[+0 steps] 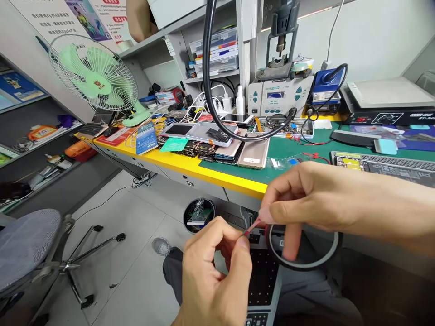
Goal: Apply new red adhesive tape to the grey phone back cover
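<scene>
Red tape (253, 226) between two pinches

My left hand (217, 271) and right hand (302, 194) each pinch the tape between thumb and fingertip; the roll (335, 251) hangs below my right. I judge a short length is out; whether it's parted, I can't tell. "Apple" reads on the poster (56, 18); the station's (282, 97) lettering is too small.

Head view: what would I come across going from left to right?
Fan → shoe → left hand → tape strip → tape roll → flat-topped device. The right hand overlaps the tape roll, so it is left out of the order.
</scene>
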